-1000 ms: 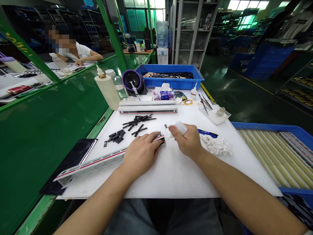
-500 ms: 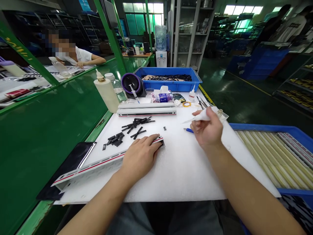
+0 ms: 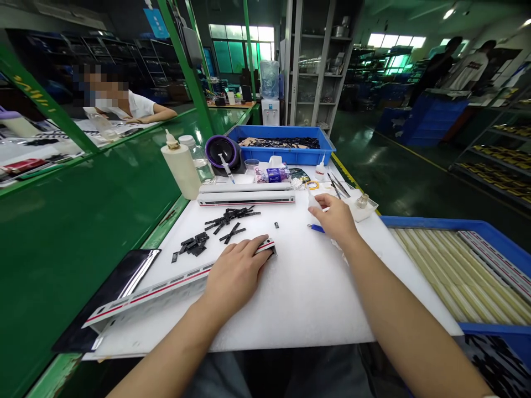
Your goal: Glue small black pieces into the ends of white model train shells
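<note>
Striped shell (image 3: 166,287) and white bottle (image 3: 314,203)

Near one end, the shell is clamped by the fingers of the left hand (image 3: 236,271), presumably against slipping; leftward from them it extends. The bottle is gripped by the right hand's (image 3: 337,218) fingers, clear of the shell.

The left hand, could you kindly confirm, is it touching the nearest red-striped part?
Touching: the head view shows the left hand lying across the nearest red-striped part.
</note>
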